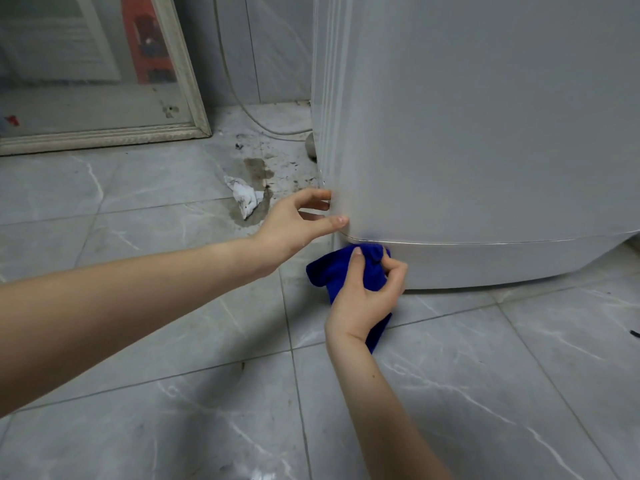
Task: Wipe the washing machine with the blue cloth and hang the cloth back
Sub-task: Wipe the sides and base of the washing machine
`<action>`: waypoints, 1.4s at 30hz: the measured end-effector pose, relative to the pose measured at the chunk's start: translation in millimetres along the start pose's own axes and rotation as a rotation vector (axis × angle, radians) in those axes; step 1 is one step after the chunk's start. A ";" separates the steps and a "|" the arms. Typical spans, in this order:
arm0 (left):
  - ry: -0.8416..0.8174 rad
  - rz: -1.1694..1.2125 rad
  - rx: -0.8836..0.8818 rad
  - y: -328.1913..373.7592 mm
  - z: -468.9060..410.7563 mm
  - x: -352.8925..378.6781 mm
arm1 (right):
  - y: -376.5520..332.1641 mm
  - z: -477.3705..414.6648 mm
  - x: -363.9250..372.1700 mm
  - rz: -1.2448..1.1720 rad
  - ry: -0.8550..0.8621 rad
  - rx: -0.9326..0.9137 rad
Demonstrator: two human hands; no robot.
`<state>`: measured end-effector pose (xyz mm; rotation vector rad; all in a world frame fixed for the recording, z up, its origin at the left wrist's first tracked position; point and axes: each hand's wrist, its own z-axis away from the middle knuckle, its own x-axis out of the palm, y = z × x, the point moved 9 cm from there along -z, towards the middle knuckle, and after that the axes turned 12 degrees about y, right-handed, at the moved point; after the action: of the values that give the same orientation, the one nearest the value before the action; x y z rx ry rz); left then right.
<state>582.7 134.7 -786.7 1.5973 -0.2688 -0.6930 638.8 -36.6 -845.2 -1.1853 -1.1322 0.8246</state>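
Note:
The white washing machine (485, 133) fills the upper right of the view, standing on the grey tiled floor. My right hand (367, 292) is shut on the bunched blue cloth (329, 271) and presses it against the machine's lower left corner, at the base panel just below the thin silver trim line. My left hand (298, 223) is open, its fingertips resting on the machine's left front edge a little above the cloth. Part of the cloth hangs under my right palm.
A framed mirror (97, 81) leans against the wall at the upper left. A crumpled white tissue (244, 197) lies in a dirty wet patch (258, 171) beside the machine. A thin cable (263, 124) runs along the floor behind. Marbled tiles (173, 393) spread out in front.

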 end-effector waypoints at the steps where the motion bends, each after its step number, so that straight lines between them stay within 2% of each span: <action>1: 0.003 0.003 0.001 -0.3 0.0 0.1 | -4.3 -3.6 -1.8 -0.008 0.000 -0.016; 4: 0.010 0.014 -0.001 -0.3 -0.2 -1.8 | -8.7 -12.9 -2.5 -0.019 -0.002 0.004; 8: 0.012 -0.004 0.007 1.2 0.5 -0.8 | -12.3 -18.4 -10.7 -0.056 0.134 0.007; 10: 0.007 -0.004 0.006 1.2 -0.4 -1.0 | -17.6 -8.6 -3.0 -0.048 0.099 -0.043; 14: -0.012 -0.015 0.008 1.4 0.0 -0.7 | -18.2 13.8 17.3 0.012 -0.117 -0.069; 20: -0.001 -0.031 -0.004 1.7 0.6 -1.5 | -19.1 -27.0 -11.4 0.023 0.073 -0.027; 27: -0.004 -0.062 -0.003 2.6 1.7 -0.5 | -21.8 -23.0 -2.1 0.047 -0.077 -0.041; 32: -0.002 -0.093 -0.012 8.5 3.7 -1.5 | -23.5 -44.2 -15.4 0.033 -0.019 -0.008; 36: 0.028 -0.182 0.101 21.4 16.7 -4.6 | -22.6 -33.8 -7.3 0.047 -0.126 0.007; 38: -0.029 -0.211 0.177 22.3 31.8 -1.5 | -22.3 -23.4 -2.0 0.056 -0.210 -0.003; 42: -0.149 -0.509 0.364 2.0 63.7 -1.9 | -21.5 -2.6 -3.0 0.059 -0.340 0.024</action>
<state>545.1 83.3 -784.6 1.9903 -0.0954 -1.2102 639.0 -44.8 -825.0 -1.0875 -1.3626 1.1116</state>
